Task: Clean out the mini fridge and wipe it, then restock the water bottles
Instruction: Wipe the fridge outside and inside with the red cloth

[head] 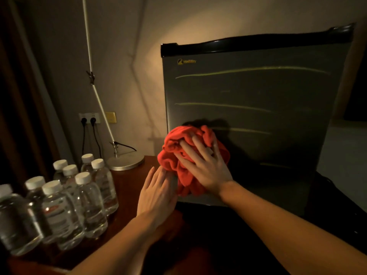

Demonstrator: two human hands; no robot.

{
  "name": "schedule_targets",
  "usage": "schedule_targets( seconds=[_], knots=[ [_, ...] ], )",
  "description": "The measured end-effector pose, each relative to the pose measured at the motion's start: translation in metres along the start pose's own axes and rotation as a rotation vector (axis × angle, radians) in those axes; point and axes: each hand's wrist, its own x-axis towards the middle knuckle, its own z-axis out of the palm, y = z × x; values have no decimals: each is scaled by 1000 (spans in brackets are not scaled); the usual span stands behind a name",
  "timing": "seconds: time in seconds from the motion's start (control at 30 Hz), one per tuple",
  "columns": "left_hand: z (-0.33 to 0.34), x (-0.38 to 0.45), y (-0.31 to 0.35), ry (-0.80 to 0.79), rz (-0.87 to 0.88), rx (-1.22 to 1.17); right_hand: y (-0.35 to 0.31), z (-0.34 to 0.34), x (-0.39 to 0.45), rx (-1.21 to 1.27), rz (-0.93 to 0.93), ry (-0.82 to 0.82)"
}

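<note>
Right hand (206,165) presses the bunched red cloth (190,153), fingers spread flat, against the closed mini fridge door (258,116) at its lower left; left hand (156,193), fingers straight, rests at the door's left edge; water bottles (65,199) wait on the tabletop (127,187), lower left of frame.

Mini fridge (258,116) at right, door shut. Cloth (190,155) against door's lower left, right hand (206,165) flat on it. Left hand (156,191) at fridge's left edge. Water bottles (65,199) left of fridge on table (131,187). Lamp base (126,161) behind bottles, wall sockets (89,118) beyond.
</note>
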Motion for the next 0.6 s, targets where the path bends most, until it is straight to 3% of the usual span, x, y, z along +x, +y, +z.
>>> schedule_targets(
  seconds=[0.1,0.3,0.47,0.6],
  knots=[
    [0,-1,-8,-23,8,-4,-9,5,5,-5,-72,-45],
    [-3,10,15,-55,70,-72,15,-13,-20,-56,-57,43],
    [-8,16,50,-123,121,-34,69,-25,-98,-162,7,117],
    [-7,21,69,-165,107,-11,116,-45,-180,-187,106,8]
  ],
)
